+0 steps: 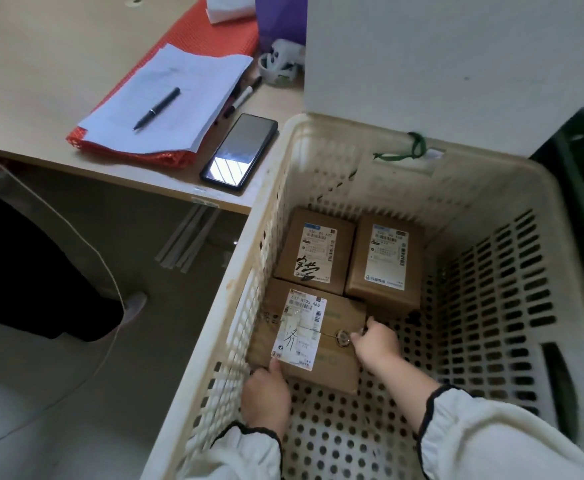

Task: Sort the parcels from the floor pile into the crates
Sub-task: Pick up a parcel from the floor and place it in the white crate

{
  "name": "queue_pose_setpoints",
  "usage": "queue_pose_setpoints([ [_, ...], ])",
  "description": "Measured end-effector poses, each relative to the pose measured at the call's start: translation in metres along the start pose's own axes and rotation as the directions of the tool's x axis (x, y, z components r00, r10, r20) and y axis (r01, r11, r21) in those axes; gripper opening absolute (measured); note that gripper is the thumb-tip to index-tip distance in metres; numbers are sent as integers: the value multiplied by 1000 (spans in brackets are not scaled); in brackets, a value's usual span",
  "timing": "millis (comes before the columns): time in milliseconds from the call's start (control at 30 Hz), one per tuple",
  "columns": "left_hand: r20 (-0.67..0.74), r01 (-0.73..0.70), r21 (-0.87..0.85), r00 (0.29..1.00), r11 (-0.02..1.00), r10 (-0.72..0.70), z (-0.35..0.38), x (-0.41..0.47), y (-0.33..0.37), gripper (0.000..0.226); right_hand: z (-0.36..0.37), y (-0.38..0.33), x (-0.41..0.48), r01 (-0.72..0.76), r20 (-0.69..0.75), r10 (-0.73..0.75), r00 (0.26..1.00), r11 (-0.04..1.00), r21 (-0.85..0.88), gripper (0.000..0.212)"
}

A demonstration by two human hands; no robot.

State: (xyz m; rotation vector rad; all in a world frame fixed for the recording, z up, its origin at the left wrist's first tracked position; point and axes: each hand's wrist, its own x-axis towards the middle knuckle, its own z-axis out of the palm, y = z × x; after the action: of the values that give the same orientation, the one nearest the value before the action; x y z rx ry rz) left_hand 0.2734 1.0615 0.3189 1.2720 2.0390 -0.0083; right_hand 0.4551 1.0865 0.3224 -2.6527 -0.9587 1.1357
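A cream perforated plastic crate (484, 209) fills the right of the head view. Inside it lie three brown cardboard parcels with white labels. One parcel (313, 252) sits at the back left, a second (385, 265) at the back right. The nearest parcel (321, 334) lies flat on the crate floor in front of them. My left hand (266, 396) grips its near left corner, thumb up against the label. My right hand (377, 342) holds its right edge, fingers curled over the top.
A wooden desk (34, 81) stands at the left with papers and a pen (157, 108) on a red folder, a phone (240, 152) near the edge, and markers. A white panel (456, 57) rises behind the crate. Another person's dark trouser leg (24, 265) and a thin cable are on the floor side.
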Motion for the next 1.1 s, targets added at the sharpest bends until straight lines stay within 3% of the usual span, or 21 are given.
queue_pose_setpoints([
  [67, 94, -101, 266, 992, 959, 79, -15, -11, 10, 50, -15, -4, -20, 0, -61, -2, 998, 999, -33, 33],
  [133, 159, -242, 414, 969, 878, 192, -34, -26, 25, 45, -31, -4, -48, 22, -90, -28, 996, 997, -74, 33],
  [267, 186, -431, 522, 900, 736, 394, -81, -58, 57, 32, -66, -7, -106, 88, -81, -102, 991, 983, -162, 39],
  [433, 183, -511, 586, 839, 629, 512, -136, -111, 70, 29, -127, -12, -173, 163, -95, -185, 978, 966, -201, 36],
  [633, 151, -554, 511, 811, 658, 565, -194, -156, 59, 28, -169, -36, -217, 361, -102, -401, 910, 890, -279, 30],
  [900, -50, -402, 485, 874, 777, 484, -248, -202, 25, 34, -173, -75, -275, 601, 25, -630, 776, 728, -329, 14],
  [1100, -228, -254, 419, 900, 872, 372, -292, -234, -48, 42, -132, -111, -334, 733, 120, -745, 656, 590, -339, 21],
])
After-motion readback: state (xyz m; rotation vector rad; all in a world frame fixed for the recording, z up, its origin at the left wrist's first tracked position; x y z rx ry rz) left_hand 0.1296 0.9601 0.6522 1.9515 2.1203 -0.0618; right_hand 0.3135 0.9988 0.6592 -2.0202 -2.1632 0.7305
